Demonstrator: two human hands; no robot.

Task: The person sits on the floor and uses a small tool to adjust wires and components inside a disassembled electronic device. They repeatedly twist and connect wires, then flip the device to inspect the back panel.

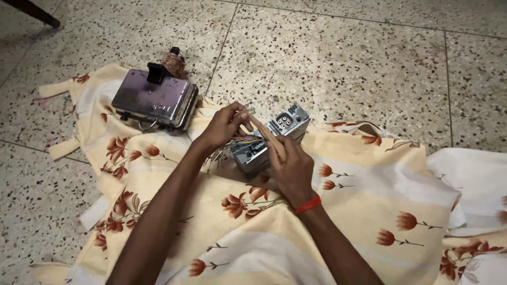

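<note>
A person sits on the floor with a yellow cloth [369, 200] spread under their arms. The cloth has red-brown flowers on it and lies over the speckled stone floor [343, 58].

Both hands are busy at a small grey metal box [269, 140] that rests on the cloth, right in the middle. It looks like a car radio with its back side up (you can see little round sockets and slots on the far end). A bunch of thin coloured wires [240, 141] comes out of the box on its left side.

The left hand [224, 126] is bent over the wires. Its fingers are pinched together at the top of the wire bunch, gripping something small there; what it is cannot be made out. The right hand [290, 166] lies against the near side of the box and holds it. Its first finger is stretched out straight, pointing up toward the left hand's fingertips, and the two hands almost touch there. A red band [308, 205] goes round the right wrist.

Farther off, at the top left edge of the cloth, sits a second shiny metal box [156, 100], flat and bigger. A black piece sticks up from its top. Just behind it on the floor stands a small brown thing wound with string [173, 63]. It is well apart from the hands
</note>
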